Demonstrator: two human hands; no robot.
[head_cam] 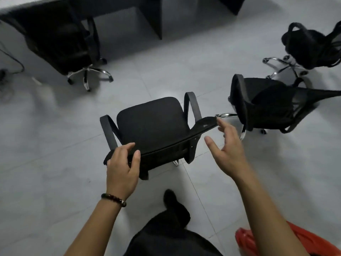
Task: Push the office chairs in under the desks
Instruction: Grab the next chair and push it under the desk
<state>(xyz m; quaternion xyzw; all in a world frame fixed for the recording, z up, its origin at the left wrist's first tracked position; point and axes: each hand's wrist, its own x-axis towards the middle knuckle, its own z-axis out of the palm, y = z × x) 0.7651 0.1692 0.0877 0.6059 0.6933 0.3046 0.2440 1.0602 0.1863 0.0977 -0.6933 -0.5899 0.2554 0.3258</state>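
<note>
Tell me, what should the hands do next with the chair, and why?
Probably close the right hand on the chair back's top edge. The left hand already grips that edge, while the right one hangs open beside it. With both hands on, the chair can be pushed toward the desk ahead.

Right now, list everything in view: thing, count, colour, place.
Black mesh-backed office chairs: four. One under the desk, upper left; one centre, in front of the person; two at right, near and far.
Dark desk with pale top: one, along the top edge.
Dark cables: a few, far left floor.
Pale grey tiled floor: throughout.
Red-orange plastic item: one, bottom right.
Dark beaded bracelet: one, left wrist.
Left hand: gripping the centre chair's backrest top.
Right hand: open, beside the backrest's right end.
</note>
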